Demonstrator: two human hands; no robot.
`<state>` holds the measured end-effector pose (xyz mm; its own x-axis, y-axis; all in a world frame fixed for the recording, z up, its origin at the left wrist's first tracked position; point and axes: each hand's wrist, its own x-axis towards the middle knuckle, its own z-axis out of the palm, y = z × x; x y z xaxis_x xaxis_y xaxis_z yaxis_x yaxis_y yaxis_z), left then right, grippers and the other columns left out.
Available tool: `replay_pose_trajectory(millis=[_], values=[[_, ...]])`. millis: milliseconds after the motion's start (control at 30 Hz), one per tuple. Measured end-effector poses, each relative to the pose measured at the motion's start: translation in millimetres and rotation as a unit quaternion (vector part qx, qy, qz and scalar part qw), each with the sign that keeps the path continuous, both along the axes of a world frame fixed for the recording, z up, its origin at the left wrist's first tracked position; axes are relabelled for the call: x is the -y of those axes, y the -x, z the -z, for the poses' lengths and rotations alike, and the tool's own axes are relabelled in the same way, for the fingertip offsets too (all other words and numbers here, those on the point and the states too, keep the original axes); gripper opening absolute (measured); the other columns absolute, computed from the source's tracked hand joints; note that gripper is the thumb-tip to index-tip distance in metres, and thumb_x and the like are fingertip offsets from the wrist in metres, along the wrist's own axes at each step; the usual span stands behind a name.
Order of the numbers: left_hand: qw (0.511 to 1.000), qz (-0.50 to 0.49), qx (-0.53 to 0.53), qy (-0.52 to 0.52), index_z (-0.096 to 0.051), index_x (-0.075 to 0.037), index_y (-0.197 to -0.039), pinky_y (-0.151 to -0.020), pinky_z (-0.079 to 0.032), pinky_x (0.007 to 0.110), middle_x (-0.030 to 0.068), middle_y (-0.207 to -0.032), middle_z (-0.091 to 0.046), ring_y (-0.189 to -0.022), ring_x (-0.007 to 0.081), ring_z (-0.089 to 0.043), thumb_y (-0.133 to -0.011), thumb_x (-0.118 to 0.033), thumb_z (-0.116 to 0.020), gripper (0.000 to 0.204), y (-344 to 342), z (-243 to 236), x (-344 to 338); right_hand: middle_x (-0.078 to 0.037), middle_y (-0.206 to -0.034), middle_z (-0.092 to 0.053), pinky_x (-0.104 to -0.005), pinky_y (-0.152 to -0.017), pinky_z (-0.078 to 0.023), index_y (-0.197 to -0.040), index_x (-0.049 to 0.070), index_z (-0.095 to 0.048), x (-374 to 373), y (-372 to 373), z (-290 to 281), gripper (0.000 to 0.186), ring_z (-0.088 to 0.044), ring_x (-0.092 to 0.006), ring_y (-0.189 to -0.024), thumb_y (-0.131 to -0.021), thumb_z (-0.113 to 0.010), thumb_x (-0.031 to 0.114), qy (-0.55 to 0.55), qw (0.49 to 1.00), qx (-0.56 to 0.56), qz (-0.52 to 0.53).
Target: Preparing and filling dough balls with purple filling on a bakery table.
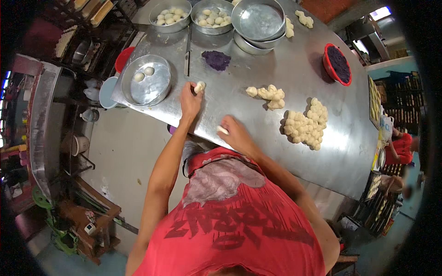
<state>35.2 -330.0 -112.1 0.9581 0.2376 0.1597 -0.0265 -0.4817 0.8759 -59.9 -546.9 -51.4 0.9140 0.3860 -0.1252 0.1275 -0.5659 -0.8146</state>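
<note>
My left hand (190, 101) pinches a small dough piece (199, 87) above the steel table, near the round pan (167, 87) that holds two pale dough balls (144, 74). Closer to the table's front edge, my right hand (238, 136) is curled, with another small dough piece (223, 130) at its fingers. Ahead of my hands lies a mound of purple filling (216, 60). To the right sit a short cluster of dough lumps (271, 94) and a larger one (306, 124).
At the far side stand two pans of dough balls (170, 17) (212, 18) and stacked empty pans (258, 20). A long flat blade (187, 63) lies by the purple mound. A red bowl of purple filling (337, 64) stands right. Another person in red (403, 149) is at far right.
</note>
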Motion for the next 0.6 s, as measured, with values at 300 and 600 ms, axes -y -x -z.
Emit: replay_pose_trajectory(millis=[300, 600], values=[[0.923, 0.152, -0.003, -0.353, -0.063, -0.006, -0.104, -0.089, -0.042, 0.047, 0.0150, -0.108, -0.057, -0.106, 0.0345, -0.053, -0.086, -0.034, -0.067, 0.033, 44.3, -13.3, -44.9, -0.015, -0.099, -0.058, -0.0501, -0.084, -0.042, -0.100, 0.004, -0.059, 105.8, 5.8, 50.6, 0.028, -0.053, -0.0378, -0.098, -0.086, -0.069, 0.026, 0.291, 0.926, 0.236, 0.042], [0.930, 0.250, 0.026, -0.270, -0.058, -0.002, -0.103, -0.089, -0.040, 0.048, 0.0178, -0.103, -0.053, -0.099, 0.0368, -0.051, -0.086, -0.013, -0.059, 0.020, 55.4, 10.5, -25.0, -0.021, -0.107, -0.058, -0.0526, -0.091, -0.041, -0.108, 0.001, -0.057, 75.2, 27.9, 115.8, 0.027, -0.052, -0.0402, -0.101, -0.081, -0.059, 0.004, 0.186, 0.948, 0.258, -0.007]])
